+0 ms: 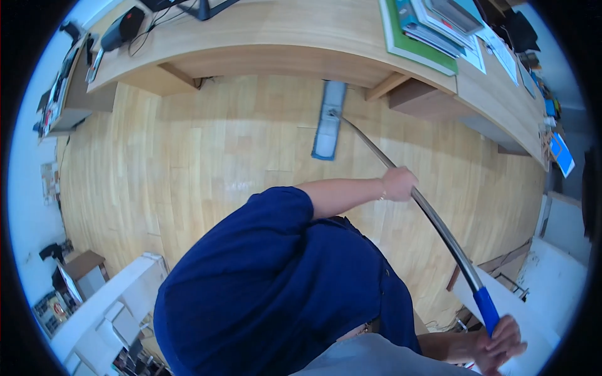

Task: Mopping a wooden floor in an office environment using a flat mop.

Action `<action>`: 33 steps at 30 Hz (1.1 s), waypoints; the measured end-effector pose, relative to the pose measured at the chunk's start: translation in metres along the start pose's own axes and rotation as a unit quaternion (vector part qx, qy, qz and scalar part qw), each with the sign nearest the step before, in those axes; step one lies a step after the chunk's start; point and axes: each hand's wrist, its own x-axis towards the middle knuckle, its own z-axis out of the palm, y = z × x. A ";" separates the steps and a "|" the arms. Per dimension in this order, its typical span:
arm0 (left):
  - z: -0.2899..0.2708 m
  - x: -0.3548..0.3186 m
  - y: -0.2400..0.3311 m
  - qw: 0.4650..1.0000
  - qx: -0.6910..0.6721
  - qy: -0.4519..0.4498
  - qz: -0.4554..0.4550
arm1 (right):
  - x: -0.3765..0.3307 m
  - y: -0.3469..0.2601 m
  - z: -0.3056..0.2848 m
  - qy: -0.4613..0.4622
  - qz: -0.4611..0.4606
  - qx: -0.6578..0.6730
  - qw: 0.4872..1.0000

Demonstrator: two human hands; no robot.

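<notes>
A flat mop lies with its long blue-grey head (327, 135) on the wooden floor, its far end close to the desk. From the middle of the head a silver metal pole (442, 229) slants back to the right and up toward me, ending in a blue grip (485, 308). My left hand (399, 183) is closed around the pole partway along, with the arm reaching across my front. At the lower right, my right hand (498, 344) closes on the end of the blue grip, its fingers bent over the tip.
A long light-wood desk (263, 28) curves across the far side, with panels and legs beneath it. Books and folders (433, 31) are stacked on it. A shelf unit (88, 94) stands at the left. White partitions (116, 301) rise at the lower left and lower right.
</notes>
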 end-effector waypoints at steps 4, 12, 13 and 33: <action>-0.015 -0.030 0.019 0.996 -0.049 -0.075 0.004 | -0.019 -0.052 0.011 -0.011 0.078 -0.401 0.913; -0.079 -0.130 0.001 0.996 -0.046 0.021 -0.073 | 0.009 -0.006 0.052 -0.065 -0.033 0.016 0.997; -0.085 -0.150 -0.009 0.992 -0.041 0.021 -0.121 | 0.010 -0.002 0.058 -0.067 -0.046 0.071 0.994; -0.156 -0.458 -0.172 0.871 0.067 0.344 -0.346 | -0.040 0.120 0.324 -0.488 0.089 0.448 0.744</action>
